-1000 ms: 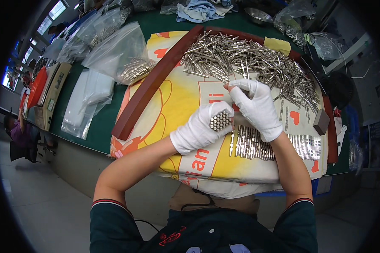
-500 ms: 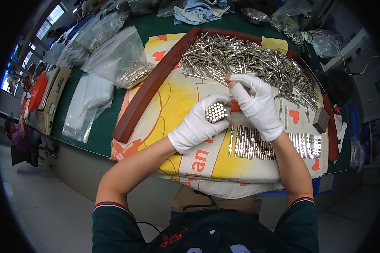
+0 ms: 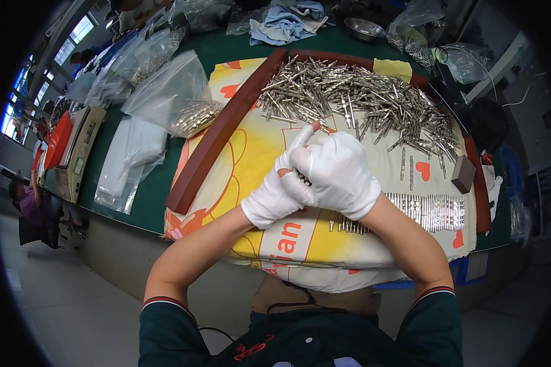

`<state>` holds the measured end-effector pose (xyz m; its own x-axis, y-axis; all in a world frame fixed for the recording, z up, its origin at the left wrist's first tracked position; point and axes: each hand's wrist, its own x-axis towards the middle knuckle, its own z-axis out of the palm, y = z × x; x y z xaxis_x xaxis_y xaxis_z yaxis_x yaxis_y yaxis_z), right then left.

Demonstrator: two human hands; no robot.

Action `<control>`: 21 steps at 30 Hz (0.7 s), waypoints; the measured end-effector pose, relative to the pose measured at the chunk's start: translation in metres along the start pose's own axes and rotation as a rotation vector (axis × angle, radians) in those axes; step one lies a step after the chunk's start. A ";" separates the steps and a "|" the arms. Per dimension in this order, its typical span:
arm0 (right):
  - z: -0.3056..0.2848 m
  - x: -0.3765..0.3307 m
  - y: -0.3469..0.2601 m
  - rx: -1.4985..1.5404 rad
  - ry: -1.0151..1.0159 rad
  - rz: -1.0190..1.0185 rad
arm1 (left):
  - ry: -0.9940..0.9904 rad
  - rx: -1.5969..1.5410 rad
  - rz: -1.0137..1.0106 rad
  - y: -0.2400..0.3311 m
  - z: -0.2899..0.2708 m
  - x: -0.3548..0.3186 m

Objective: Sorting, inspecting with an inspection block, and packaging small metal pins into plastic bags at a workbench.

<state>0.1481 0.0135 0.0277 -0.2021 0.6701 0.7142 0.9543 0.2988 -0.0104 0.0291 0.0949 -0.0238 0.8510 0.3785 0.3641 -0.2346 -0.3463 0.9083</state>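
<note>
In a white glove with bare fingertips, my left hand (image 3: 268, 194) is closed around a bundle of slim metal rods (image 3: 303, 178). Only a few dark rod ends show between the gloves. My right hand (image 3: 343, 171), gloved the same way, folds over the bundle from the right with its fingers curled, hiding most of it. Beyond the hands, loose metal rods (image 3: 355, 92) lie heaped. Partly behind my right forearm, a neat row of similar rods (image 3: 425, 211) rests side by side on the patterned cloth (image 3: 251, 165).
A red-brown wooden bar (image 3: 226, 131) edges the cloth on the left. A dark block (image 3: 463, 174) stands at the right. Plastic bags, one holding rods (image 3: 196, 116), lie on the green table (image 3: 147, 196). A scale (image 3: 79, 153) stands far left; a metal bowl (image 3: 364, 28) sits behind.
My right hand has come down and left from above the bundle and closed over it. The rod ends that faced up in my left hand are now mostly covered.
</note>
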 end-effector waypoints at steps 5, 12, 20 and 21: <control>0.011 -0.008 0.000 0.019 -0.125 0.182 | -0.010 -0.028 -0.196 0.004 -0.004 0.001; -0.003 -0.006 0.001 -0.005 -0.054 0.085 | -0.065 -0.301 -0.199 0.011 0.002 -0.002; -0.015 -0.003 0.002 0.246 -0.017 0.374 | -0.115 -0.426 -0.504 0.039 0.007 0.001; -0.015 0.001 0.000 0.277 -0.044 0.439 | -0.115 -0.429 -0.506 0.038 0.006 0.001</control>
<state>0.1514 0.0041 0.0394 0.1895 0.7990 0.5707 0.8580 0.1479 -0.4919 0.0238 0.0765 0.0099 0.9442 0.3023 -0.1311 0.0611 0.2304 0.9712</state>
